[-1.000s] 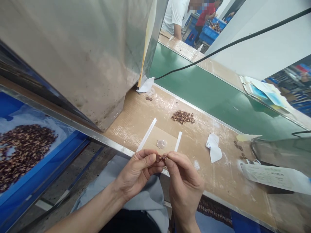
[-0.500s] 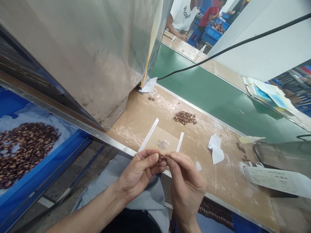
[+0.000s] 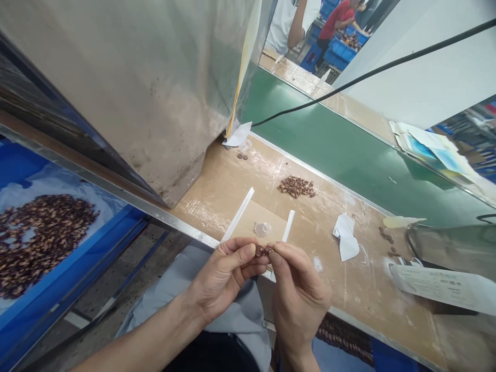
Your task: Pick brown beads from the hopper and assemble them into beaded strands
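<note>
Counter (image 3: 360, 289), cardboard-topped, runs alongside a green conveyor belt (image 3: 349, 155), with a sheet-metal hood (image 3: 116, 93) standing over its far left part. Below the near edge at left, a blue tray (image 3: 96, 248) lined with plastic holds a large heap of small dark pieces (image 3: 46, 240). On the counter sit a smaller pile of brown pieces (image 3: 296, 186), two white strips (image 3: 238, 214) and, between them, a clear plastic disc (image 3: 262, 229). Left hand (image 3: 220, 279) and right hand (image 3: 298, 294) are both closed to a fingertip pinch, meeting just inside the counter's near edge on a tiny cluster of copper-coloured pieces (image 3: 264, 251); exact shape too small to tell. Assessment: the low pinch over cardboard looks sound, since any slipped piece should land on the counter. Steady contact from both thumbs and small, slow finger movements would likely best control parts this small.
</note>
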Action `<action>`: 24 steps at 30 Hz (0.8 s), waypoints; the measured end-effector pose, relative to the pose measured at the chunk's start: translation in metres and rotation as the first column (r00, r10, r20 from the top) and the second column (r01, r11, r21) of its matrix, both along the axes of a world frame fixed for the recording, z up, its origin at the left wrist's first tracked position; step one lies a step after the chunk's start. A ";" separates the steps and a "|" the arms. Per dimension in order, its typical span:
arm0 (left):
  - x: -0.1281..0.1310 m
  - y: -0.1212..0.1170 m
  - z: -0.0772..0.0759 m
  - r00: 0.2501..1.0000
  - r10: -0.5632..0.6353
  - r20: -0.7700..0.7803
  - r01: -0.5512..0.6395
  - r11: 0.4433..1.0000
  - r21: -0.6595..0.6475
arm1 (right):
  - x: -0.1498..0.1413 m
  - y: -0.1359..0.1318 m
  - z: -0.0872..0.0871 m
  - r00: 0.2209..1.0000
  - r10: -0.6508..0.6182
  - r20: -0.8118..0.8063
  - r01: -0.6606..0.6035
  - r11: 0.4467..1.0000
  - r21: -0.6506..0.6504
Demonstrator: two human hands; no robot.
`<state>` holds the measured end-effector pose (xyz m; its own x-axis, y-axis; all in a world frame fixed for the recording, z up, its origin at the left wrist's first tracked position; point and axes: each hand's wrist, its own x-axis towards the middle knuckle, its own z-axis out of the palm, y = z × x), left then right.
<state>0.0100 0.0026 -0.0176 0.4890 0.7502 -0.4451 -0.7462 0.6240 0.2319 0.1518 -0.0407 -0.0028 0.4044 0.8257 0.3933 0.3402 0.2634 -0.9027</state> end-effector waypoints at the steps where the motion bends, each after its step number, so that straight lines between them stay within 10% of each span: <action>1: 0.000 0.000 0.000 1.000 -0.002 -0.003 0.002 1.000 -0.001 | 0.000 0.000 0.000 1.000 -0.001 0.002 0.001 1.000 -0.002; 24: -0.002 -0.001 0.019 0.993 0.023 -0.113 -0.024 1.000 -0.015 | 0.009 -0.002 0.000 0.990 0.052 0.131 -0.057 0.998 0.038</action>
